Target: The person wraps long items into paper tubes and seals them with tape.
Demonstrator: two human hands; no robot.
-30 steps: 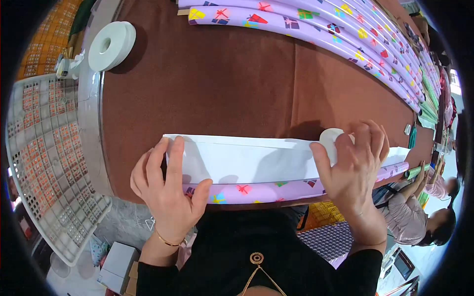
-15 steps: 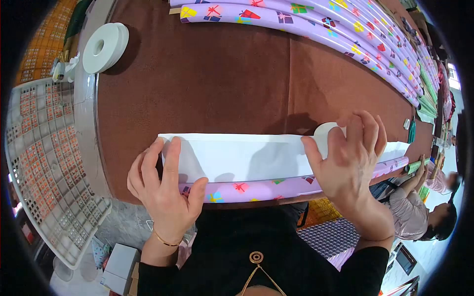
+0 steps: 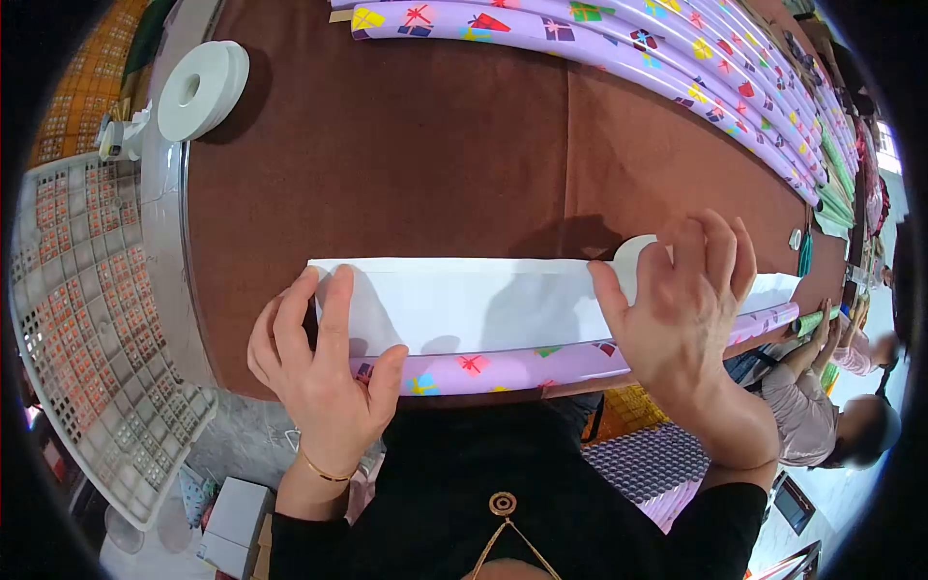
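A strip of wrapping paper, its white back [image 3: 454, 307] facing up, extends from a lilac gift-print roll [image 3: 503, 368] along the table's near edge. My left hand [image 3: 324, 362] rests with fingers spread on the left end of the paper, fingertips at its far corner and thumb over the lilac roll. My right hand [image 3: 681, 300] is around a white roll of tape [image 3: 633, 257], partly hidden behind the fingers. The right thumb presses the far edge of the paper, where a narrow band runs along it.
Several lilac gift-print rolls [image 3: 619, 58] lie at the table's back right. A thick white spool [image 3: 201, 90] stands by the left edge of the brown table [image 3: 387, 145]. A white plastic crate [image 3: 82, 290] is at left. A co-worker [image 3: 807, 406] is at right.
Both hands hold nearly the same positions on the paper. The right thumb has shifted very slightly, and the whole view has moved a little. The co-worker's head has moved slightly.
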